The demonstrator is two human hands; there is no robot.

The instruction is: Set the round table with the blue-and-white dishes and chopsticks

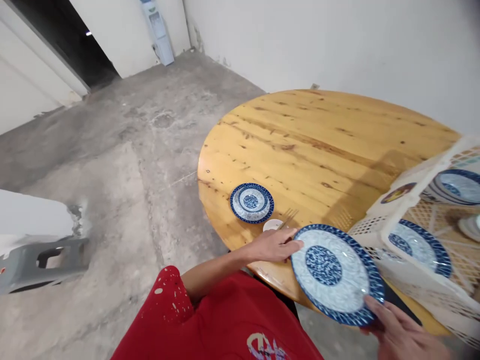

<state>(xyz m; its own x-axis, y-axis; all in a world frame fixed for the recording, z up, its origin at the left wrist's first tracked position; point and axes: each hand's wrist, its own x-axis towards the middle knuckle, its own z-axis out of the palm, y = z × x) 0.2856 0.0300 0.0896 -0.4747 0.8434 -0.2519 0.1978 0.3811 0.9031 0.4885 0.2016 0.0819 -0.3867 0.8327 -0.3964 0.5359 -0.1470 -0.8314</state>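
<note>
A large blue-and-white plate [324,265] is tilted toward me over the table's near edge. My left hand [275,246] is closed on its left rim, thumb on the upper face. At the lower right rim, my right hand [399,327] grips the same plate with the thumb on top. Just beyond my left hand are a fork [289,217] and a small white dish [272,225], partly covered; whether the fork touches the hand I cannot tell. Further left, a smaller blue-and-white plate [251,202] lies on the table.
The oval wooden table [300,145] has a white plastic basket [375,225] at its right, with a plate [420,247] and bowls [459,186] inside. A dark flat object [403,304] lies beneath my right hand. A grey stool [45,260] and a water dispenser [159,32] stand left.
</note>
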